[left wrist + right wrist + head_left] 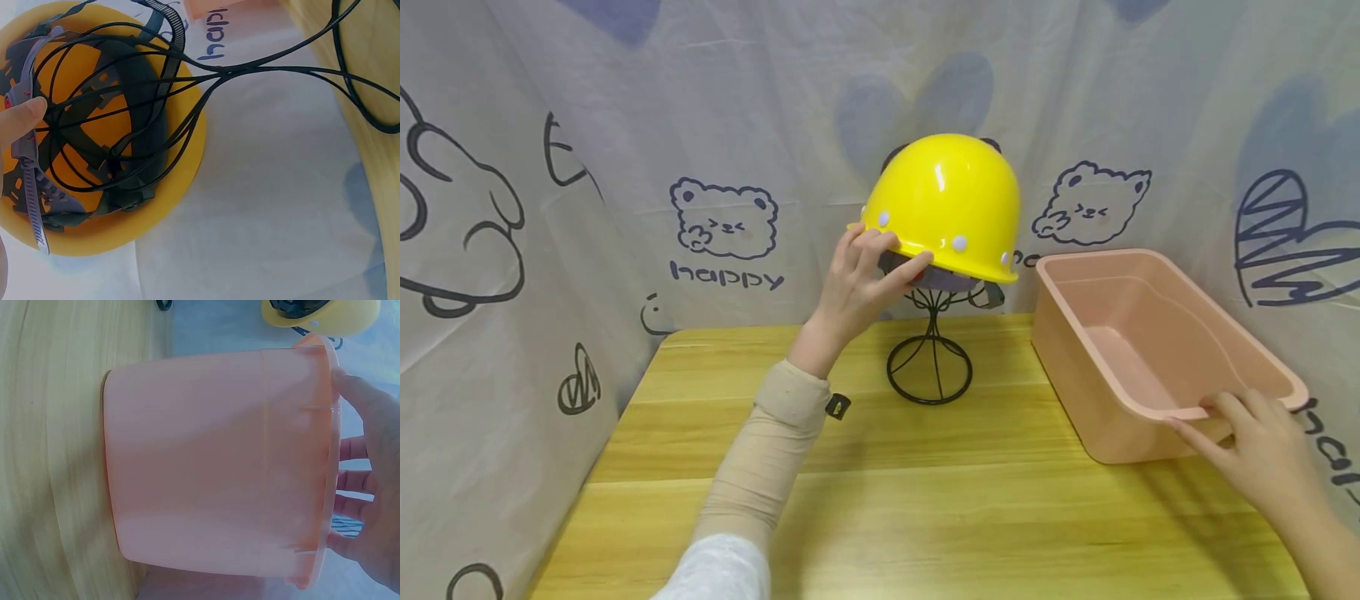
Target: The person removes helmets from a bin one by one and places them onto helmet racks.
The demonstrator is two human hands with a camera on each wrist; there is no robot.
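Observation:
A yellow hard hat [951, 200] sits tilted on a black wire stand [931, 367]. The left hand [857, 279] grips the hat's brim at its left front, thumb along the lower edge. From below, the left wrist view shows the hat's dark straps and grey headband [26, 156], the thumb touching the band and the stand's wires [231, 70] reaching inside. At the right, the right hand [1262, 454] holds the near rim of a pink bin [1075, 367], fingers over the rim and thumb outside. The bin's visible inside holds nothing.
The wooden table [865, 508] carries the stand and bin. A small black object [838, 406] shows beside the left sleeve. A patterned cloth [722, 108] hangs behind the table and along both sides.

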